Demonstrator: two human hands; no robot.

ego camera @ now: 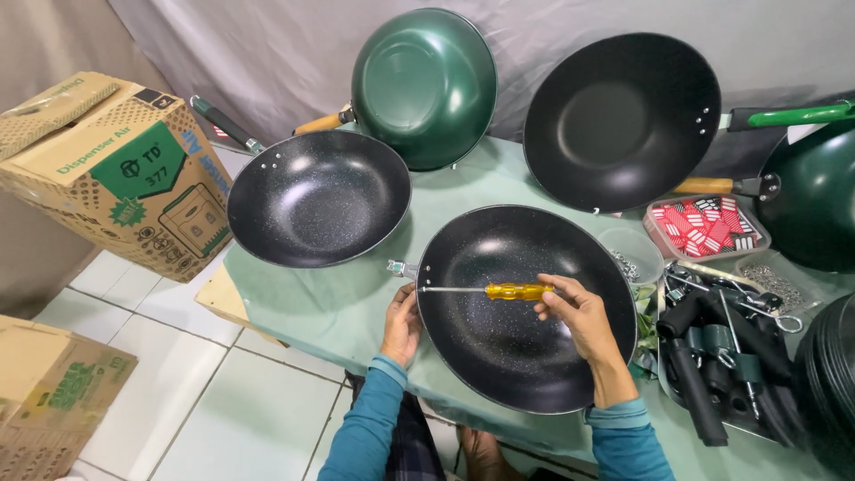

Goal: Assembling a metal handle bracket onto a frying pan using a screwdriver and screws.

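Right hand: the right hand is closed around the yellow handle of a screwdriver, held level over the near wok.
Screwdriver: its thin metal shaft points left, with the tip at the wok's inner left wall, by a small metal bracket that juts from the rim.
Left hand: the left hand grips the wok's left rim from outside, fingers curled under the edge, just below the bracket.
Near wok: black, speckled inside, without a handle, flat on the green-covered worktop directly under both hands.
Containers: past the right hand sit a clear round tub of small metal parts, too small to identify, and a clear rectangular tub of red and white packets. To the right of that hand a tray holds black handles piled together.
Wok count: six are visible. Beyond the left hand lies a second speckled wok. Further back a green wok and a plain black wok lean against a grey cloth. Two more are cut off at the right edge.
Boxes: two cardboard boxes stand left of the hands, one raised and one on the tiled floor, partly out of frame.
Hidden: the screwdriver tip itself is hard to make out.
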